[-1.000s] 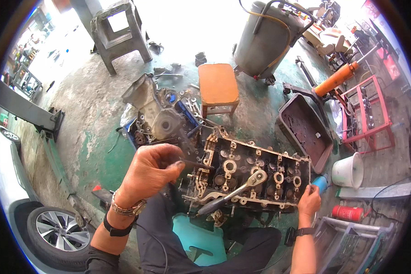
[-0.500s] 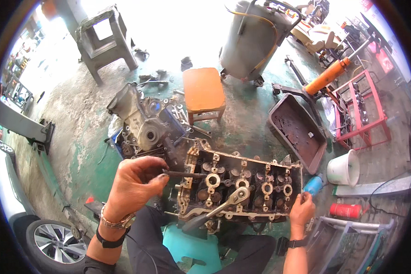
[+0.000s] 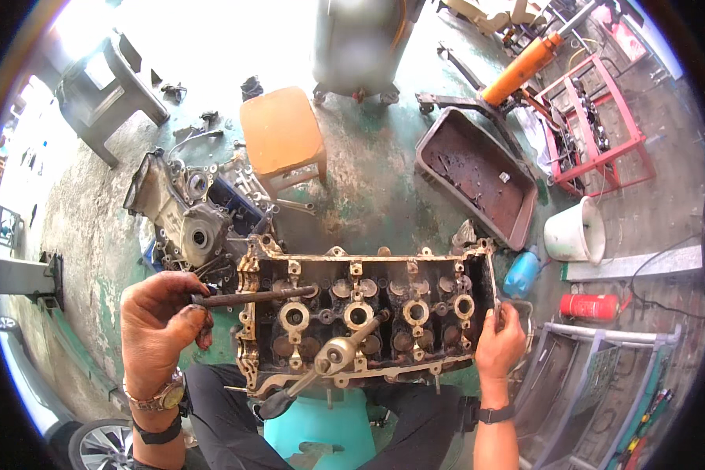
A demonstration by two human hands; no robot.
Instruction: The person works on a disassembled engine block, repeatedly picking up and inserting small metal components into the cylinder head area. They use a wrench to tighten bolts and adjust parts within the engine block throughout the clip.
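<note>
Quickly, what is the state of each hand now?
Left hand: closed, holding a dark rod.
Right hand: curled at the right end of the engine part; grip cannot be told.

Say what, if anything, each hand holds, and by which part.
The left hand pinches a dark rod by its left end; the right hand grips the metal engine part at its right edge.

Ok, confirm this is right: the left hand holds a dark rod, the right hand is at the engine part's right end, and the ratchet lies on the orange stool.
Not quite: in the head view, the ratchet lies across the engine part, not on the orange stool. The left hand holds a dark rod, and the right hand is at that part's right end.
</note>
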